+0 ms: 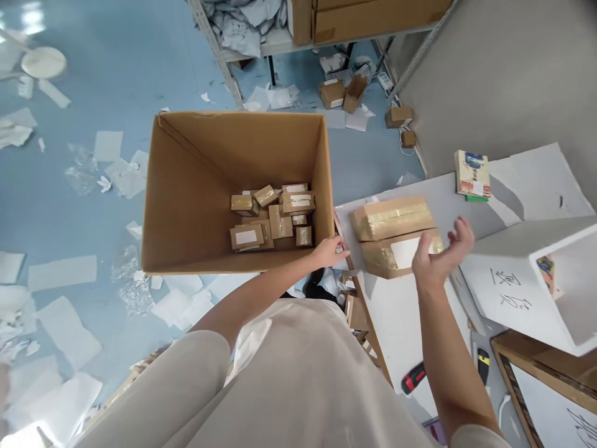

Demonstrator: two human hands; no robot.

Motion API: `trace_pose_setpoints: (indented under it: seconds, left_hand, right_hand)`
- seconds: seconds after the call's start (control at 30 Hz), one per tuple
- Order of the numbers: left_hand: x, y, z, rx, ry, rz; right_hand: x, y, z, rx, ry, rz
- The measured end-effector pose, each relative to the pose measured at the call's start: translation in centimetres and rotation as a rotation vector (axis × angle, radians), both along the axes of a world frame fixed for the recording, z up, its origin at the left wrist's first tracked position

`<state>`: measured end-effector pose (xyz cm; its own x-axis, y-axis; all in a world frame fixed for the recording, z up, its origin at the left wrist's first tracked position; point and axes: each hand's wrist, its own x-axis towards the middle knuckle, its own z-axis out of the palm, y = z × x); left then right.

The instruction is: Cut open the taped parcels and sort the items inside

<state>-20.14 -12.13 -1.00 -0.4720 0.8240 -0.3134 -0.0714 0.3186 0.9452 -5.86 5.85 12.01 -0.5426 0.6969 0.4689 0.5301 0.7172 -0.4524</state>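
My left hand (pixel 329 251) is at the near right corner of a large open carton (pixel 196 230), close to the table's edge. Its fingers point right, loosely bent, and nothing shows in them. On the table two taped cardboard boxes lie side by side: the farther box (pixel 396 218) and the nearer box (pixel 380 255), which bears a white label. My right hand (pixel 441 255) is at the right end of the nearer box, palm up, thumb and fingers apart, holding nothing. Inside the carton, several small taped boxes (pixel 280 222) lie toward the right side.
A white box (pixel 504 286) with handwriting stands right on the table (pixel 387 323). A red-and-black cutter (pixel 413 378) lies near my right forearm. Farther back is a printed packet (pixel 472 174). Shelving (pixel 280 50) stands behind; paper scraps (pixel 63 274) litter the blue floor.
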Motion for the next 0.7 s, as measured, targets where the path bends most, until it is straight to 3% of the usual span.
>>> trace_pose_setpoints:
  seconds: [0.07, 0.13, 0.23, 0.33, 0.4, 0.5, 0.6, 0.7]
  left_hand:
    - [-4.2, -3.2, -1.4, -0.042, -0.053, 0.101]
    - [-8.6, -6.6, -3.6, -0.142, -0.159, 0.26]
    - [-15.2, -11.1, -8.5, -0.334, -0.302, 0.456]
    - [-20.7, -13.5, -15.0, -0.463, -0.329, 0.517]
    - [-23.5, -13.4, -19.7, -0.538, -0.329, 0.534]
    - [-26.2, -11.1, -26.6, -0.621, -0.315, 0.527]
    - [-27.5, -7.4, -32.7, -0.633, -0.205, 0.507]
    - [-27.9, -3.7, -37.8, -0.639, -0.184, 0.524]
  right_hand:
    - [-6.4, -4.0, 0.2, -0.021, -0.074, 0.143]
    - [-13.0, -7.6, -2.3, -0.116, -0.187, 0.296]
    - [-21.2, -11.0, -10.4, -0.335, -0.362, 0.41]
    - [-26.0, -11.5, -21.2, -0.635, -0.551, 0.274]
    - [-27.3, -10.5, -28.1, -0.763, -0.649, 0.154]
    - [-27.9, -8.2, -36.9, -0.82, -0.726, 0.06]
    - [-28.7, -5.9, -44.2, -0.853, -0.785, -0.001]
    - [-30.0, -4.3, -50.0, -0.875, -0.826, -0.031]
